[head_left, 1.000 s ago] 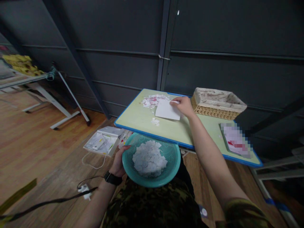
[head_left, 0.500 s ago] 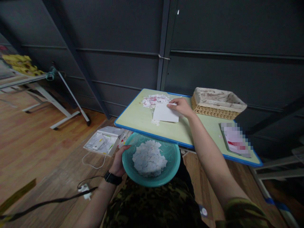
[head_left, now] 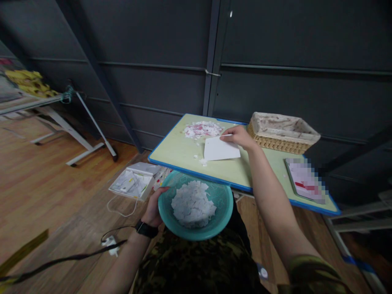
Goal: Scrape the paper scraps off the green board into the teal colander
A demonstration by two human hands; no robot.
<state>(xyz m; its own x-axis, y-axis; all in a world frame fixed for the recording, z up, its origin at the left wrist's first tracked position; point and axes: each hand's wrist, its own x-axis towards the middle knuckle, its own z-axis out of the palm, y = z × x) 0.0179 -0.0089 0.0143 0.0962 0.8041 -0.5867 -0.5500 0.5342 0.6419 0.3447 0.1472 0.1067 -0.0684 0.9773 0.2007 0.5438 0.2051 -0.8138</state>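
Note:
My left hand [head_left: 154, 206] grips the left rim of a teal plastic colander [head_left: 225, 208], which sits just under the table's front edge. Inside it lies a heap of torn white paper pieces [head_left: 193, 204]. My right hand [head_left: 240, 138] pinches the upper edge of a white card [head_left: 221, 149], tilted over the pale green tabletop [head_left: 171, 147]. A few small paper scraps [head_left: 202, 162] lie by the card's lower left corner. Behind the card is a spread pile of white and pink paper scraps [head_left: 202, 129].
A lined wicker basket [head_left: 281, 143] stands at the table's back right, with a tray-like item [head_left: 306, 181], partly blurred, in front of it. On the floor to the left are an open white box [head_left: 131, 183], cables and a power plug [head_left: 110, 245]. Dark wall panels [head_left: 159, 36] rise behind.
My right hand has drawn the white card a little to the right and nearer to me, and small scraps now show beside its left edge. My left hand and the colander stay put.

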